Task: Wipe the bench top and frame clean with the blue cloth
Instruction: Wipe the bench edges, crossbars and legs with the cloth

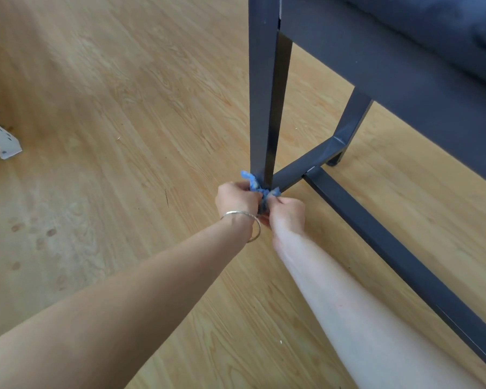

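- Left grip [237,199] is curled tight on one end of the blue cloth [253,183], with a silver bangle [246,219] on its wrist.
- Right grip [288,213], just beside it, pinches the other end with curled fingers.
- Blue cloth sits bunched against the foot of the desk's front leg [261,108], low by the wooden floor [124,108], where a lower rail [300,167] meets the leg.
- Dark cushion [446,23] lies on the desk at upper right.
- White metal piece [0,141] rests on the floor, far left.
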